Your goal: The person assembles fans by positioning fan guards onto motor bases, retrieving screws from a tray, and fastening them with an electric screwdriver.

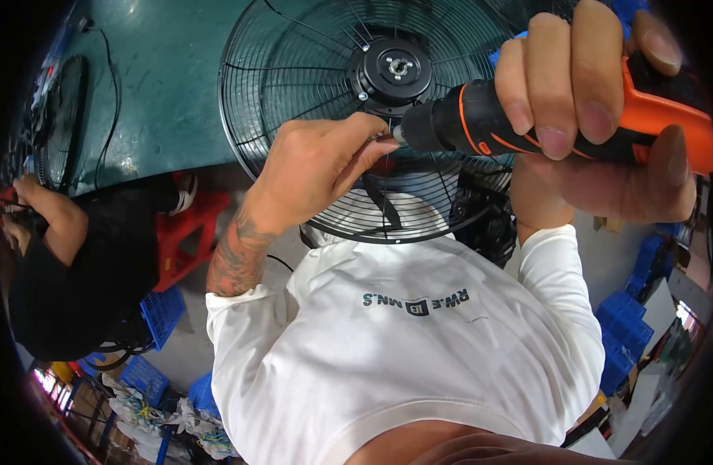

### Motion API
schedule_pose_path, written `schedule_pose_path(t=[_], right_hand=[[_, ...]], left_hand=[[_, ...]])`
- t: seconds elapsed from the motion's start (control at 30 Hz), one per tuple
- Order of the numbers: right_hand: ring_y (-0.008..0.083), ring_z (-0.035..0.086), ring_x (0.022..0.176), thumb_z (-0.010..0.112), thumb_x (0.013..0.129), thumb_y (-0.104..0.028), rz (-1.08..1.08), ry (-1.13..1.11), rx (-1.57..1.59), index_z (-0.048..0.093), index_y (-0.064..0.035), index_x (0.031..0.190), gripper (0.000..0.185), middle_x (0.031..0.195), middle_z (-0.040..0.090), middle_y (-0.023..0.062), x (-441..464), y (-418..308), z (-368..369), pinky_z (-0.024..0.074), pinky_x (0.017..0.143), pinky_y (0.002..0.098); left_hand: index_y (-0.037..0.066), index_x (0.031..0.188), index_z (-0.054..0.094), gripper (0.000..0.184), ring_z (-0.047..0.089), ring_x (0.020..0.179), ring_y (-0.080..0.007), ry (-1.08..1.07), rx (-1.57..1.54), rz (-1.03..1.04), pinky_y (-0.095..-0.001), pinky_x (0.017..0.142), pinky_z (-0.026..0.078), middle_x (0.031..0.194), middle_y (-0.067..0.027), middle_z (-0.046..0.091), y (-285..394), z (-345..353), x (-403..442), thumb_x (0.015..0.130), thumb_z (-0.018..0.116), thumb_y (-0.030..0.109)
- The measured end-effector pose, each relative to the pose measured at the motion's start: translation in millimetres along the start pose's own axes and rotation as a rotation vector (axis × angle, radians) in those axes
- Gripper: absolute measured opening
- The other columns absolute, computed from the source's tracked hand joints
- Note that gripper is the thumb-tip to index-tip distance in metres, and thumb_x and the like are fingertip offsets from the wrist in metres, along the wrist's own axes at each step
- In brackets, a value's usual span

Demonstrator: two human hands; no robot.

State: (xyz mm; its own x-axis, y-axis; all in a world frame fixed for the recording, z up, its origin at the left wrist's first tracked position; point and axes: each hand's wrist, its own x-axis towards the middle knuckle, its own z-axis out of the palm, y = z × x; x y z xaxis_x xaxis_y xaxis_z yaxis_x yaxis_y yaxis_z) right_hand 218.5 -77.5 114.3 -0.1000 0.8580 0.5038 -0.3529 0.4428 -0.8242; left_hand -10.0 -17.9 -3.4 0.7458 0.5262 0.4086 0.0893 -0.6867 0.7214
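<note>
My right hand (581, 101) is wrapped round an orange and black cordless drill (488, 120), which points left. Its chuck end meets the fingertips of my left hand (314, 159). That hand is closed in a pinch at the drill's tip; whatever small thing is between the fingers is hidden. Both hands are over a black wire fan guard (244, 101), which lies on the table and overhangs its edge towards my body. A round black motor (397, 70) with a bright shaft sits in the middle of the guard, just beyond my left fingertips.
The green table (159, 93) carries a black cable (112, 101). At the left, a person in dark clothes (85, 263) sits by a red stool (187, 236) and another black round guard (66, 124). Blue crates (624, 325) stand low on the right, others (163, 314) on the left.
</note>
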Motion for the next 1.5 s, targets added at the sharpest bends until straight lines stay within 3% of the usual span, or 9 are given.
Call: schedule_pose_path(t=[0.27,0.57,0.73,0.8,0.87,0.97,1.03,1.4,1.5], right_hand=[[0.0229,0.062,0.066,0.07,0.098,-0.037,-0.023,0.044,0.06,0.051,-0.0117,0.126,0.042,0.079,0.06,0.0075,-7.7,5.6,-5.0,0.053,0.068,0.0399],[0.0231,0.062,0.065,0.071,0.096,-0.035,-0.048,0.094,0.121,0.051,-0.0109,0.125,0.042,0.078,0.06,0.0083,-6.9,17.3,-8.5,0.0533,0.068,0.0397],[0.0232,0.063,0.065,0.072,0.096,-0.034,-0.06,0.138,0.148,0.051,-0.0104,0.124,0.043,0.077,0.06,0.0088,-9.2,26.7,-15.8,0.0535,0.068,0.0395],[0.0233,0.063,0.065,0.073,0.096,-0.033,-0.059,0.153,0.137,0.051,-0.0103,0.124,0.043,0.077,0.06,0.0089,-12.1,30.8,-26.8,0.0535,0.068,0.0395],[0.0236,0.062,0.063,0.074,0.093,-0.026,-0.06,0.191,-0.055,0.051,-0.0067,0.122,0.042,0.075,0.06,0.0115,-15.2,35.9,-47.1,0.0547,0.066,0.0393],[0.0232,0.062,0.062,0.075,0.09,-0.02,-0.003,0.458,0.031,0.05,-0.0041,0.12,0.042,0.075,0.06,0.0125,-7.2,37.1,-20.8,0.0551,0.064,0.0382],[0.0229,0.062,0.062,0.075,0.089,-0.019,-0.014,0.408,-0.064,0.049,-0.0037,0.119,0.042,0.075,0.06,0.0122,-15.3,52.5,-40.7,0.0552,0.064,0.0377],[0.0233,0.061,0.064,0.078,0.086,-0.017,0.056,0.359,-0.101,0.049,-0.0041,0.11,0.04,0.075,0.057,0.0116,-22.3,76.5,-55.5,0.0513,0.059,0.0351],[0.0211,0.058,0.067,0.069,0.093,-0.02,0.049,0.162,-0.133,0.052,-0.0053,0.117,0.033,0.079,0.057,0.0088,-19.4,71.5,-60.7,0.0494,0.062,0.0344]], left_hand=[[0.005,0.091,0.066,0.019,0.06,0.05,-0.024,-0.002,0.011,-0.003,-0.0348,0.047,0.045,0.062,-0.0067,0.062,3.4,7.1,4.0,0.091,0.077,0.02],[0.006,0.077,0.062,0.035,0.054,0.046,-0.0209,0.087,0.116,0.011,-0.034,0.045,0.043,0.054,-0.0026,0.051,-1.2,11.8,0.8,0.078,0.088,0.029],[0.003,0.103,0.071,0.041,0.056,0.057,-0.0093,0.16,0.026,-0.04,-0.0263,0.049,0.041,0.066,-0.0017,0.058,7.7,2.6,9.7,0.074,0.091,0.025],[0.001,0.117,0.07,0.04,0.052,0.062,-0.0063,0.234,0.068,-0.141,-0.0228,0.051,0.038,0.073,0.0003,0.059,4.8,-16.9,6.0,0.085,0.084,0.02],[0.002,0.111,0.071,0.022,0.057,0.063,-0.007,0.538,-0.128,-0.309,-0.0206,0.056,0.043,0.075,-0.0003,0.063,-15.1,-27.2,-3.3,0.094,0.075,0.015],[-0.002,0.112,0.07,0.019,0.045,0.057,-0.0022,0.749,-0.355,-0.432,-0.019,0.05,0.034,0.075,0.0018,0.058,-43.0,-55.4,-9.2,0.101,0.063,0.012],[-0.004,0.113,0.068,0.021,0.033,0.053,0.0008,0.894,-0.42,-0.467,-0.0185,0.046,0.025,0.075,0.0013,0.055,-59.8,-66.1,-11.8,0.103,0.061,0.013],[-0.002,0.117,0.067,0.022,0.036,0.055,0.0014,0.864,-0.335,-0.686,-0.0179,0.047,0.026,0.076,0.0042,0.053,-106.9,-54.8,-24.1,0.103,0.062,0.015],[-0.001,0.119,0.066,0.024,0.039,0.056,0.0018,0.767,-0.429,-0.764,-0.0187,0.048,0.028,0.075,0.0068,0.052,-113.8,-48.7,-24.1,0.103,0.062,0.017]])
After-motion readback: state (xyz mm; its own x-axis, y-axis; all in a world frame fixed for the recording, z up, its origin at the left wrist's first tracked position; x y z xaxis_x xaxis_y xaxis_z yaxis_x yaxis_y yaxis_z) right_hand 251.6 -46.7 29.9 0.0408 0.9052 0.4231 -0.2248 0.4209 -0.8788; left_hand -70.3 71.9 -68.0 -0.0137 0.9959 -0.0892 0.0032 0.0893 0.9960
